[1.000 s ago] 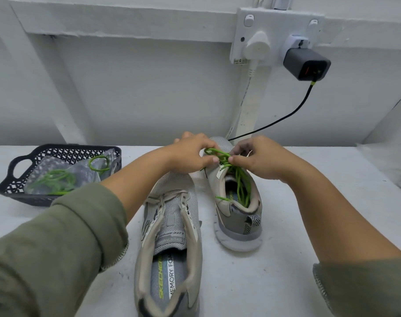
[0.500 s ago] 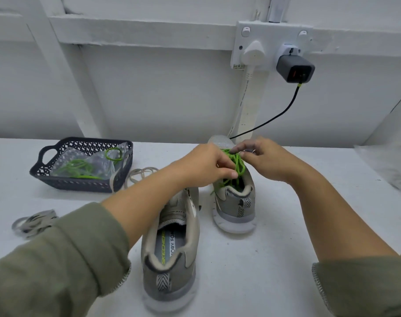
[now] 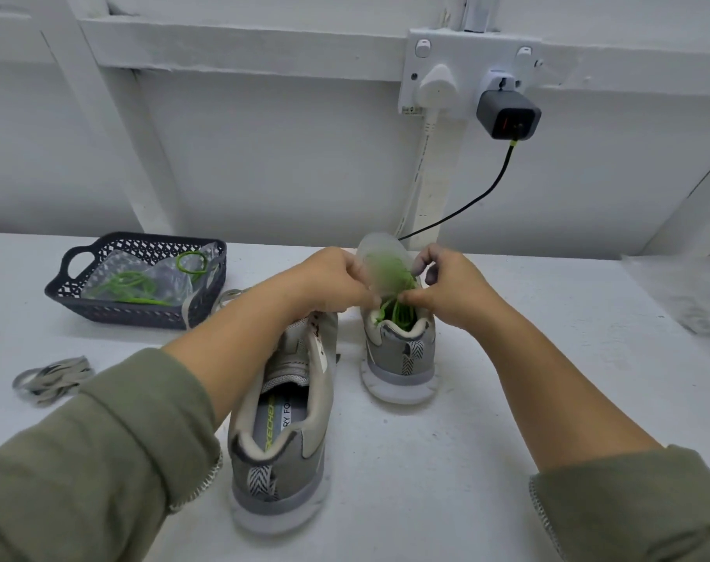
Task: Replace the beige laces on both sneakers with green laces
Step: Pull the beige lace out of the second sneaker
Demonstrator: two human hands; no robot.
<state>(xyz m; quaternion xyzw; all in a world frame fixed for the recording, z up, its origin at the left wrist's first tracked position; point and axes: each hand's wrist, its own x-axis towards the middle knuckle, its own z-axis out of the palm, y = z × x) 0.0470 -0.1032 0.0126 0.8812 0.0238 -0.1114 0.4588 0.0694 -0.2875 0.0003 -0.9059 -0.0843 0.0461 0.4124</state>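
On the worktop, my left grip [image 3: 337,285] and right grip [image 3: 452,292] still pinch the green lace [image 3: 398,314] over the far sneaker [image 3: 402,358], now blurred mid-pull. I judge this lacing nearly finished; the near sneaker [image 3: 280,472] waits bare.

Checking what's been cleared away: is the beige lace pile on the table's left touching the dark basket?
Apart. The head view shows bare white table between the beige lace pile and the basket.
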